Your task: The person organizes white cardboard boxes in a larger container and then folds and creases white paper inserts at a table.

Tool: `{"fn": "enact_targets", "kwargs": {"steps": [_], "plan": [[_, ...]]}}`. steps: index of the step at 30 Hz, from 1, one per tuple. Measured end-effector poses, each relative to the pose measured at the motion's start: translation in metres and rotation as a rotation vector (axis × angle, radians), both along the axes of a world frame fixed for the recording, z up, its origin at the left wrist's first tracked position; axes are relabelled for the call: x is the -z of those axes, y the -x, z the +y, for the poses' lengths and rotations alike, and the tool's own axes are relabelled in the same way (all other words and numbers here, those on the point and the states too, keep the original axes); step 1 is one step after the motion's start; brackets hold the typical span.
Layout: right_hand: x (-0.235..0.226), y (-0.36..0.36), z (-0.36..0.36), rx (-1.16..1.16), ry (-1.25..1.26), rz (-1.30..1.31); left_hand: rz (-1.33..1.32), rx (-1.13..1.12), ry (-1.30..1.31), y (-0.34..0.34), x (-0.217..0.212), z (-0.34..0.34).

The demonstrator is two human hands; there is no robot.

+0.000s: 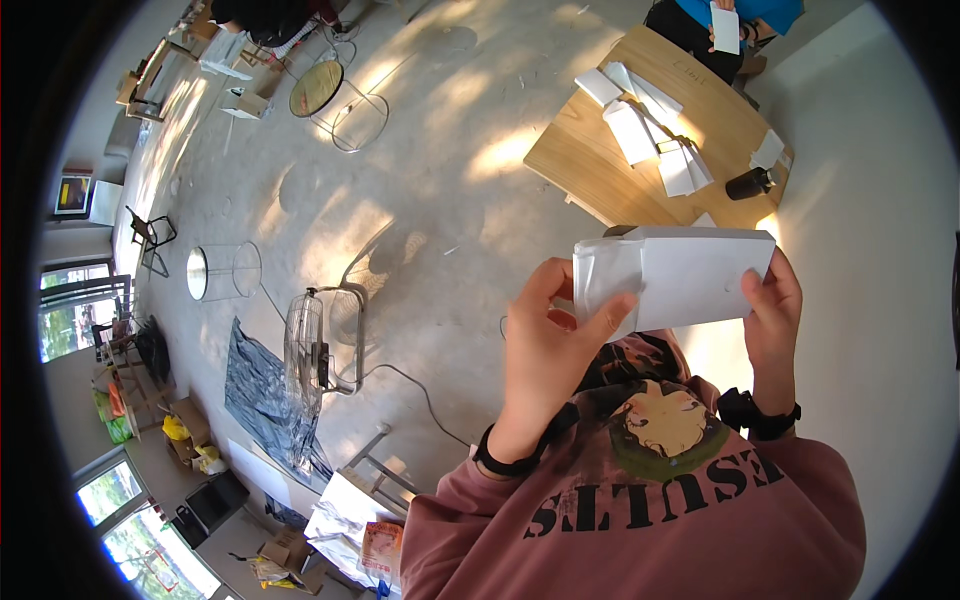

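Head: white box [700, 275] between left fingers [608, 319] and right fingers [760, 294].

Room to pass lies between the white box [697, 277] and the fan [307, 345]; the wooden table [572, 152] obstructs ahead.

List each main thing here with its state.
White rectangular box: held up; whether sealed, unclear.
Left hand: gripping the box's left end.
Right hand: gripping its right end.
Flat white boxes: scattered, some overlapping.
Round metal-caged fan: standing; spinning unclear.
Dark glossy sheet: wrinkled, spread out.
Black cylindrical bottle: upright or lying, unclear.
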State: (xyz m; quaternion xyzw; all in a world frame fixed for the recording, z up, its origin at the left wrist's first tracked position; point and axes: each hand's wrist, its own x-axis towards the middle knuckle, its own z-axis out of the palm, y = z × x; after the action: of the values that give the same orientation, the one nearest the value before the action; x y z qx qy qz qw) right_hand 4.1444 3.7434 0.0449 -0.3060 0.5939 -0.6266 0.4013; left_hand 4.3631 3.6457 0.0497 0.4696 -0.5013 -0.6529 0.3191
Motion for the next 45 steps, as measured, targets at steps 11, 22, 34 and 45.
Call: {"fn": "enact_targets", "kwargs": {"steps": [11,22,34,45], "plan": [[0.012,-0.002,0.003,0.006,0.080,-0.084,-0.221,-0.109,0.562,0.013,-0.015,0.024],[-0.021,0.002,0.005,-0.007,0.017,0.187,0.267,0.084,-0.161,0.011,0.014,0.001],[-0.078,-0.026,-0.017,0.010,-0.108,0.666,0.635,0.045,-0.437,0.031,0.041,0.012],[-0.080,-0.023,-0.021,-0.064,-0.125,0.740,0.666,-0.004,-0.455,0.033,0.040,0.017]]}}
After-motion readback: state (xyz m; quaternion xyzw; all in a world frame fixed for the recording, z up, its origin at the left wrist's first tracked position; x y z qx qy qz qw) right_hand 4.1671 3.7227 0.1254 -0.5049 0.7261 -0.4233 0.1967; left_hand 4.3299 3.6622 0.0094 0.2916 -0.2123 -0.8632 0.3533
